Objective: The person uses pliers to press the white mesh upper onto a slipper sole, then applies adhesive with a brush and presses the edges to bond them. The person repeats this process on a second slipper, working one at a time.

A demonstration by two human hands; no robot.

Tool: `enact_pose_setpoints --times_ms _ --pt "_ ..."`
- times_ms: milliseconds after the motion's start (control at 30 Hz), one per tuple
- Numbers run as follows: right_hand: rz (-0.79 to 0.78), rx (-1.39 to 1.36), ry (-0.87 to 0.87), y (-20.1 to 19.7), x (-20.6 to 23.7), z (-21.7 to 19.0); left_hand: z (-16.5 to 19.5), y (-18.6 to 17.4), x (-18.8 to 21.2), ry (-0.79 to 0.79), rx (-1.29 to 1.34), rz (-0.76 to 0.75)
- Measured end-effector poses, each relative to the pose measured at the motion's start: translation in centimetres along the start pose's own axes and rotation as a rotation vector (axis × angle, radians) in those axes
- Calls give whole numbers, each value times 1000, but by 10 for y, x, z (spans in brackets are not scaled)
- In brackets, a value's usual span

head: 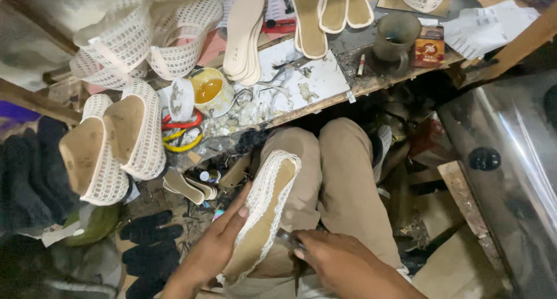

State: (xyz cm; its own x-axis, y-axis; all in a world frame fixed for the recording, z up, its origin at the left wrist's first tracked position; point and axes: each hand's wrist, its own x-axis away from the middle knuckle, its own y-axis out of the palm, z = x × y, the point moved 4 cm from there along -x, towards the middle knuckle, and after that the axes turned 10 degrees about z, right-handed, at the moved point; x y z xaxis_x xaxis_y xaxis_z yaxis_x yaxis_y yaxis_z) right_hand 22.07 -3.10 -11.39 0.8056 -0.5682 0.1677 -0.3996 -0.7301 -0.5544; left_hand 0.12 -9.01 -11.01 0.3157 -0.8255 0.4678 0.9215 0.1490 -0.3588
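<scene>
Hands met low in the middle of the frame over a shoe (pixel 264 212) that lay sole-up on the person's lap, its tan bottom board edged with white mesh folded over the rim. The left hand (pixel 212 249) cupped the shoe's left side, fingers wrapped along the mesh edge and thumb pressed to it, so its grip was closed on the shoe. The right hand (pixel 328 258) was closed around a thin metal tool (pixel 285 236) whose tip touched the shoe's right edge; the kind of tool could not be told. Beige trousers (pixel 342 177) filled the centre beneath the shoe. At the left of the frame two more mesh shoes on their forms (pixel 113 145) stood side by side, soles facing up. Above them, in the upper left, lay a heap of white mesh uppers (pixel 145 40). A bench (pixel 360 84) ran across the top, stained and littered with scraps. On it sat an open tin of amber glue (pixel 208 91) just right of the heap, a stack of pale insoles (pixel 246 32) above the tin, more insoles (pixel 331 11) at top centre, a dark mug (pixel 395 36) to their right, and a small red box (pixel 428 46) touching the mug's right side. Dark gloves (pixel 145 241) lay on the floor at lower left.
</scene>
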Motion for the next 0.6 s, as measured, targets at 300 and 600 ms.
enact_pose_setpoints --times_ms 300,600 --pt "-285 350 17 0 -13 -42 -14 18 30 370 -99 134" --pt "-42 293 120 -14 -27 -31 -6 28 20 500 -350 226"
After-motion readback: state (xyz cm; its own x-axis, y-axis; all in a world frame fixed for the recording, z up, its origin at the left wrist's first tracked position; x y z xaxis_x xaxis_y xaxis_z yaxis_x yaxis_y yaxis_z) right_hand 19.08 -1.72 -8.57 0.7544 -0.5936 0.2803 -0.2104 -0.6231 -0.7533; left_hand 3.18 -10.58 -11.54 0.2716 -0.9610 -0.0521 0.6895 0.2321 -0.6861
